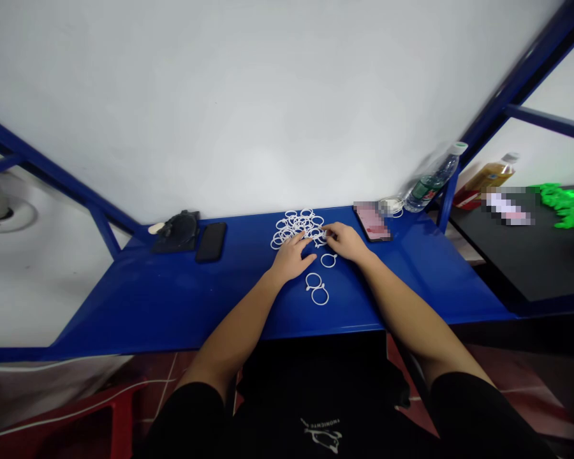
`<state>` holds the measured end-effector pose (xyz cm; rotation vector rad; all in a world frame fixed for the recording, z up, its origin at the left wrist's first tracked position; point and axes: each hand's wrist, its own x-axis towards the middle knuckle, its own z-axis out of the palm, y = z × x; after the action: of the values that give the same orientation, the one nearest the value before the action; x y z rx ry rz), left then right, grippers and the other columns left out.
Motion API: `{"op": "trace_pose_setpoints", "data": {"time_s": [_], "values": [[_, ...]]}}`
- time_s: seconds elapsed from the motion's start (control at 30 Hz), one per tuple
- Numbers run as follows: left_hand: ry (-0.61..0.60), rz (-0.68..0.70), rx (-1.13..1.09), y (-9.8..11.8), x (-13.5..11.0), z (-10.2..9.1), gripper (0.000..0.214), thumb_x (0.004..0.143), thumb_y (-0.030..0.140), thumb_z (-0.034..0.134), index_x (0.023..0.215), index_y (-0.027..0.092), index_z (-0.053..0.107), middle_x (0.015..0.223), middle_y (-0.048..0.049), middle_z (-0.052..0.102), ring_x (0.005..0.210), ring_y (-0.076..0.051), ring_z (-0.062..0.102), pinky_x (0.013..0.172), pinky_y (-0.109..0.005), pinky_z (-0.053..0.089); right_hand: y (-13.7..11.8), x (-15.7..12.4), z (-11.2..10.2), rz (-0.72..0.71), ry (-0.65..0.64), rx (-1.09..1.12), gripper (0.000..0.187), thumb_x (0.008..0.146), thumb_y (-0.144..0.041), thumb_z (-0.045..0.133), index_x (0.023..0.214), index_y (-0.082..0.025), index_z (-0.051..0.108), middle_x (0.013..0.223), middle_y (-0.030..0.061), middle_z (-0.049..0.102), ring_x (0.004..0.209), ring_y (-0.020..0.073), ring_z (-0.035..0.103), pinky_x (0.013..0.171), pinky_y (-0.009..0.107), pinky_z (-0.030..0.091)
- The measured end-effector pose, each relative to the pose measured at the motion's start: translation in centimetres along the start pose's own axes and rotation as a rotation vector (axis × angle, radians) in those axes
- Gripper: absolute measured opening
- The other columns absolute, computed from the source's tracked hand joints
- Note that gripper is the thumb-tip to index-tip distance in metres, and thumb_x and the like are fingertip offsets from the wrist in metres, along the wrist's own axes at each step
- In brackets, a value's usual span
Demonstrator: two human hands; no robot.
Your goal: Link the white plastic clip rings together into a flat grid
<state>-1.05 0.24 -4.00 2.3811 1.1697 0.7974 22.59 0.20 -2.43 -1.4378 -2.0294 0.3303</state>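
A heap of several white plastic rings (296, 226) lies on the blue table (172, 299) near the wall. My left hand (294, 255) rests flat at the heap's near edge, fingers stretched out onto the rings. My right hand (347, 241) sits at the heap's right side, its fingers pinched on a white ring (319, 236). A single ring (328, 259) lies between the hands. Two joined rings (317, 289) lie nearer to me, just right of my left wrist.
A black phone (211, 241) and a dark pouch (178, 231) lie at the left by the wall. Another phone (373, 221) lies right of the heap. A clear bottle (433, 178) leans at the corner. Green parts (567, 205) sit on a black table at the right.
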Motion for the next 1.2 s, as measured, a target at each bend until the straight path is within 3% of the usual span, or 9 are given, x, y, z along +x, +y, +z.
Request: {"op": "trace_pose_setpoints", "data": {"time_s": [0.1, 0.2, 0.27, 0.33, 0.47, 0.6, 0.77, 0.97, 1.2], "values": [[0.025, 0.007, -0.042, 0.3, 0.0, -0.1, 0.047, 0.090, 0.034, 0.075, 0.135, 0.023, 0.067, 0.152, -0.0132, 0.057, 0.136, -0.034, 0.057, 0.113, -0.051, 0.048, 0.1, 0.1, 0.0, -0.012, 0.139, 0.099, 0.039, 0.085, -0.014, 0.061, 0.123, -0.018, 0.072, 0.104, 0.0094, 0.073, 0.086, 0.0218, 0.068, 0.084, 0.036, 0.056], [0.096, 0.027, -0.114, 0.6, 0.1, -0.3, 0.041, 0.094, 0.031, 0.071, 0.134, 0.021, 0.067, 0.133, -0.0109, 0.070, 0.108, -0.025, 0.071, 0.101, -0.043, 0.056, -0.9, -0.1, 0.2, 0.029, 0.195, 0.300, 0.032, 0.092, -0.025, 0.062, 0.122, -0.019, 0.071, 0.096, 0.0064, 0.072, 0.077, 0.0197, 0.067, 0.075, 0.034, 0.056], [0.172, 0.060, -0.159, 0.7, 0.2, -0.4, 0.035, 0.096, 0.029, 0.069, 0.130, 0.021, 0.069, 0.119, -0.0080, 0.075, 0.093, -0.020, 0.073, 0.094, -0.039, 0.058, -2.1, -0.4, 0.5, 0.039, 0.125, 0.457, 0.034, 0.096, -0.035, 0.062, 0.125, -0.019, 0.069, 0.086, 0.0032, 0.071, 0.069, 0.0179, 0.066, 0.067, 0.031, 0.055], [0.251, 0.111, -0.185, 0.8, 0.3, -0.5, 0.024, 0.098, 0.028, 0.066, 0.121, 0.022, 0.073, 0.111, -0.0064, 0.077, 0.093, -0.019, 0.073, 0.092, -0.037, 0.058, -3.2, -0.7, 0.7, 0.014, 0.042, 0.526, 0.037, 0.098, -0.041, 0.061, 0.127, -0.020, 0.068, 0.081, 0.0019, 0.070, 0.065, 0.0173, 0.067, 0.065, 0.030, 0.055], [0.329, 0.174, -0.186, 1.0, 0.4, -0.8, 0.015, 0.100, 0.029, 0.064, 0.097, 0.023, 0.077, 0.100, -0.0050, 0.078, 0.096, -0.019, 0.074, 0.091, -0.035, 0.058, -4.5, -1.1, 0.8, -0.047, -0.057, 0.507, 0.039, 0.104, -0.046, 0.053, 0.130, -0.022, 0.069, 0.095, 0.0047, 0.076, 0.063, 0.0157, 0.069, 0.066, 0.031, 0.057], [0.359, 0.124, -0.228, 1.1, 0.3, -0.9, 0.016, 0.098, 0.030, 0.066, 0.086, 0.021, 0.074, 0.086, -0.0023, 0.077, 0.080, -0.016, 0.072, 0.079, -0.030, 0.058, -4.5, -1.1, 0.5, -0.070, -0.085, 0.554, 0.041, 0.104, -0.049, 0.053, 0.130, -0.023, 0.071, 0.101, 0.0059, 0.078, 0.064, 0.0154, 0.070, 0.065, 0.029, 0.058], [0.416, 0.067, -0.312, 0.9, 0.3, -0.7, 0.011, 0.095, 0.027, 0.068, 0.103, 0.021, 0.073, 0.094, -0.0031, 0.078, 0.078, -0.014, 0.073, 0.075, -0.027, 0.058, -4.8, -1.1, 0.1, -0.103, -0.062, 0.552, 0.038, 0.105, -0.047, 0.053, 0.128, -0.023, 0.073, 0.109, 0.0069, 0.077, 0.065, 0.0138, 0.070, 0.065, 0.028, 0.057], [0.410, 0.159, -0.252, 1.0, 0.3, -0.5, 0.011, 0.095, 0.026, 0.069, 0.099, 0.021, 0.077, 0.091, -0.0037, 0.078, 0.073, -0.014, 0.071, 0.070, -0.027, 0.059, -4.6, -1.0, 0.2, -0.140, 0.080, 0.410, 0.027, 0.102, -0.041, 0.062, 0.108, -0.022, 0.079, 0.090, 0.0056, 0.078, 0.073, 0.0174, 0.070, 0.069, 0.028, 0.055], [0.379, 0.195, -0.214, 0.7, 0.2, -0.5, 0.016, 0.098, 0.025, 0.064, 0.101, 0.022, 0.080, 0.101, -0.0063, 0.081, 0.090, -0.019, 0.076, 0.083, -0.034, 0.062, -4.5, -1.0, 0.5, -0.186, 0.102, 0.330, 0.019, 0.099, -0.035, 0.063, 0.095, -0.019, 0.073, 0.079, 0.0025, 0.074, 0.065, 0.0150, 0.064, 0.066, 0.027, 0.048]]}}
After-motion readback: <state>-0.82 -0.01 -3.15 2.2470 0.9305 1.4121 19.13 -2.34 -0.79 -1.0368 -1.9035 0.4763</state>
